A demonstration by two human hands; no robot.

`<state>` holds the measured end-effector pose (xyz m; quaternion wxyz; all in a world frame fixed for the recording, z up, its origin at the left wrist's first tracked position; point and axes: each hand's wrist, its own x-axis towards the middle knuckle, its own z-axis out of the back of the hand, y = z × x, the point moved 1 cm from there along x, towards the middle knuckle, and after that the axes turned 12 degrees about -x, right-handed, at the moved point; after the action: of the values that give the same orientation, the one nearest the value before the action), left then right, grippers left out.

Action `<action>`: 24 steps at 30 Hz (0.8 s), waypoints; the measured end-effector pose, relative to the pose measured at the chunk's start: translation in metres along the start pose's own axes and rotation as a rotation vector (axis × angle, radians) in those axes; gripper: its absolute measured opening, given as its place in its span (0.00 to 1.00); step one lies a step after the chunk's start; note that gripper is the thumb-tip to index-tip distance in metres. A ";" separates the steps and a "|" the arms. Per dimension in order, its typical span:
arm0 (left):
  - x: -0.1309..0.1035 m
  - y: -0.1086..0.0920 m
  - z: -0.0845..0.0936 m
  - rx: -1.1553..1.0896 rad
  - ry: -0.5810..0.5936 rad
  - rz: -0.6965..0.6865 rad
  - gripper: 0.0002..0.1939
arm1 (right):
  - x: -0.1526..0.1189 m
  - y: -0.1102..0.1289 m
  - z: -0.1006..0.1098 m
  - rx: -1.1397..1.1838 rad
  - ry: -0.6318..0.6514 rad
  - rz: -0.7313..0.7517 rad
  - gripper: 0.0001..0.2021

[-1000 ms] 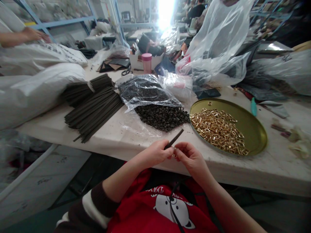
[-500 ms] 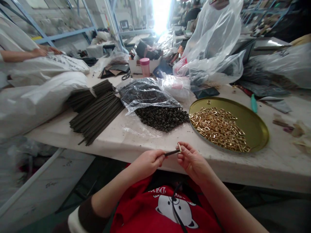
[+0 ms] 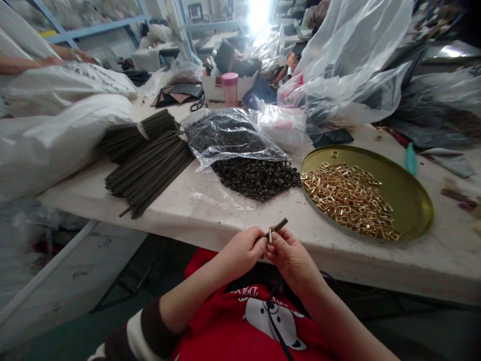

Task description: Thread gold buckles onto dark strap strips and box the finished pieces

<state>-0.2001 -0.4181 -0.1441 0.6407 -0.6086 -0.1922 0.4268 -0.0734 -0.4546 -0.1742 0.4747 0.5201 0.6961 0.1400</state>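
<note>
Above the front edge of the table, my left hand [image 3: 246, 249] pinches a narrow dark strap [image 3: 280, 225]. The strap's free end sticks out up and to the right, past a gold buckle [image 3: 269, 235]. My right hand [image 3: 291, 256] grips the buckle between thumb and fingers, close against my left fingertips. The strap appears to run through the buckle, though my fingers hide part of both. To the right, many similar gold buckles [image 3: 349, 200] lie heaped in a round gold tray [image 3: 409, 200]. Bundled dark straps [image 3: 150, 173] lie to the left.
Between bundle and tray, small dark loops [image 3: 259, 178] spill from a clear plastic bag [image 3: 233, 135]. Behind stand a pink-lidded cup [image 3: 230, 90] and a white box [image 3: 212, 89]. White sacks [image 3: 63, 145] cover the left side, where another person's hands [image 3: 75, 55] show. A teal tool [image 3: 411, 159] lies right.
The buckle has slid along the strap toward my left fingers, and the strap's end now pokes out beyond it. My hands have come closer together. The camera view has shifted slightly.
</note>
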 end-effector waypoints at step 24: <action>-0.001 0.012 -0.007 -0.325 -0.043 0.098 0.09 | -0.011 -0.009 0.009 -0.753 -0.104 0.450 0.09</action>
<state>-0.1991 -0.4247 -0.1567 0.5078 -0.7037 -0.2424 0.4338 -0.0714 -0.4708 -0.1796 0.6232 0.4560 0.4411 0.4572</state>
